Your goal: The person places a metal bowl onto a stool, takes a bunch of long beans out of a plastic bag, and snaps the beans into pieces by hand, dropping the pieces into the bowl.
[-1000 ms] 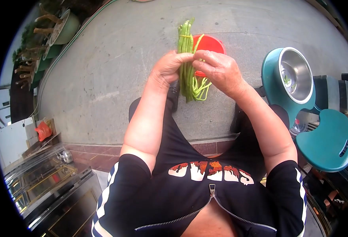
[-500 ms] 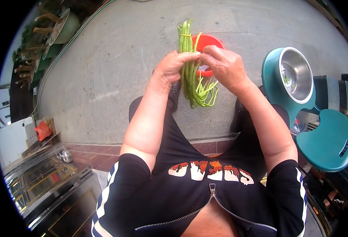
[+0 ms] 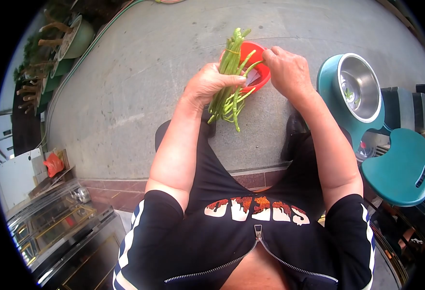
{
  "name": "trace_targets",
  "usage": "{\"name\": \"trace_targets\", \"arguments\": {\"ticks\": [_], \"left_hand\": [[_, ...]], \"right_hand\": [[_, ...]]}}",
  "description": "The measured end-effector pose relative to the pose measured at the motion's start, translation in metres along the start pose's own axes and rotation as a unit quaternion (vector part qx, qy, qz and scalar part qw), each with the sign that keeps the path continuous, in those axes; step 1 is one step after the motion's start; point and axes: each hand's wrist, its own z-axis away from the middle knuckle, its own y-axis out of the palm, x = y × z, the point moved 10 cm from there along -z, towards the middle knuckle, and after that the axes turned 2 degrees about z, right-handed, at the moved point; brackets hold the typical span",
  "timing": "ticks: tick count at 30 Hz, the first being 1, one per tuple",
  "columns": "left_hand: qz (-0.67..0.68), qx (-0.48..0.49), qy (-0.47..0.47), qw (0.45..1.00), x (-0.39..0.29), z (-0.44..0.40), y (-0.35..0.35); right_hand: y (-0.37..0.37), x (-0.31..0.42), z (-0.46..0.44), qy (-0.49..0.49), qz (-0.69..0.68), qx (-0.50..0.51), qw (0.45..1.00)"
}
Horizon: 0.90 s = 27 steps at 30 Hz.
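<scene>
A bunch of long green beans (image 3: 230, 63), bound by a yellowish band near its upper end, is gripped in my left hand (image 3: 208, 83). The thumb lies across the stalks, and thinner tips dangle below. My right hand (image 3: 289, 72) pinches the end of one bean (image 3: 254, 66) that bends out from the bunch to the right. Behind and below the beans is a red bucket (image 3: 265, 77), partly covered by them, with something pale inside.
A steel bowl (image 3: 373, 104) with green bits in it sits on a teal stool (image 3: 326, 79) at right. Beside it is another teal stool (image 3: 398, 169). Potted plants (image 3: 79, 41) and a hose (image 3: 84, 50) line the left. Grey concrete floor (image 3: 140, 77) lies ahead.
My right hand has moved right, away from my left, drawing a bean's end outward. The bunch in my left hand has tilted, its top leaning right and its lower end swinging left.
</scene>
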Motion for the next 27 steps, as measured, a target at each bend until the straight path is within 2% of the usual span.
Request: {"name": "trace_targets", "arguments": {"ticks": [2,5,6,8,10,11,14,15,16,20,21,22,24,27], "left_hand": [[0.007,-0.014,0.008,1.000,0.002,-0.003,-0.004],[0.012,-0.015,0.012,1.000,-0.002,-0.002,-0.008],[0.007,-0.013,0.012,1.000,-0.002,-0.002,-0.009],[0.000,-0.011,0.011,1.000,0.000,-0.003,-0.011],[0.008,-0.020,0.019,1.000,0.002,-0.004,-0.014],[0.011,-0.025,0.022,0.999,0.001,-0.005,-0.015],[0.009,-0.035,0.006,0.999,0.004,-0.006,-0.016],[0.010,-0.041,0.002,0.999,0.004,-0.006,-0.015],[0.011,-0.047,-0.002,0.999,0.005,-0.006,-0.014],[0.014,-0.068,0.014,0.997,0.001,-0.007,-0.019],[0.022,-0.061,0.010,0.998,0.002,-0.009,-0.019],[0.032,-0.055,0.005,0.998,0.002,-0.009,-0.019],[0.052,-0.042,-0.004,0.998,0.003,-0.010,-0.019],[0.072,-0.030,-0.021,0.997,0.007,-0.011,-0.019]], "right_hand": [[0.003,-0.005,0.001,0.024,-0.034,0.012,0.999],[0.012,-0.035,0.003,0.148,-0.251,0.010,0.957],[0.017,-0.053,0.006,0.220,-0.370,-0.010,0.902],[0.037,-0.086,0.016,0.348,-0.580,-0.047,0.735],[0.016,-0.116,0.019,0.360,-0.535,-0.153,0.749],[0.003,-0.119,0.017,0.331,-0.441,-0.163,0.818],[-0.032,-0.047,0.001,0.098,-0.250,-0.154,0.951],[-0.031,-0.022,0.001,0.041,-0.216,-0.134,0.966],[-0.029,-0.002,0.001,0.024,-0.146,-0.102,0.984],[-0.052,-0.026,0.006,0.089,-0.101,-0.211,0.968],[-0.062,-0.037,0.009,0.107,-0.014,-0.227,0.968],[-0.070,-0.048,0.010,0.134,0.081,-0.213,0.965],[-0.069,-0.082,0.019,0.215,0.219,-0.115,0.945],[-0.065,-0.127,0.044,0.311,0.277,-0.020,0.909]]}}
